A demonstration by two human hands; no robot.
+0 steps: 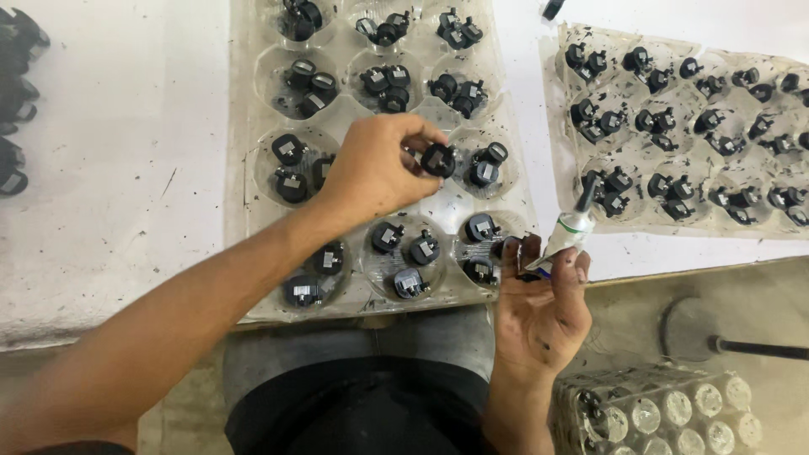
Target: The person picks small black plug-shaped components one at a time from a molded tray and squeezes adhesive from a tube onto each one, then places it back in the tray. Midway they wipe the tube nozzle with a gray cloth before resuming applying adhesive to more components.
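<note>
**Trainee:** Currently, what is each hand doing?

**Technician:** The left hand (375, 168) is pinching a small black part (438, 159) between thumb and fingertips, holding it just above the near clear tray (244, 211), over the middle row of cups. The right hand (543, 312) is closed around a small glue tube (573, 227), nozzle pointing up and away, with another dark part pressed against the palm; its shape is not readable.

**Trainee:** How is the part likely handling?

**Technician:** Judging by appearance, it is light, rigid moulded plastic with a metal face. It is probably not fragile, but it is small and easy to drop. Gripping it by the round sides is keeping the flat face clear.

**Trainee:** And the tube?

**Technician:** It looks soft-walled, so squeezing is best kept low on the body.

**Trainee:** What packaging is lying around?

**Technician:** A second clear tray (556, 101) is sitting at upper right, holding more black parts in its cups. A stack of empty clear trays (674, 413) is standing at lower right. Loose black parts (15, 93) are lying at the left edge of the white table (109, 185). The tube is carrying a green band and a white label.
</note>
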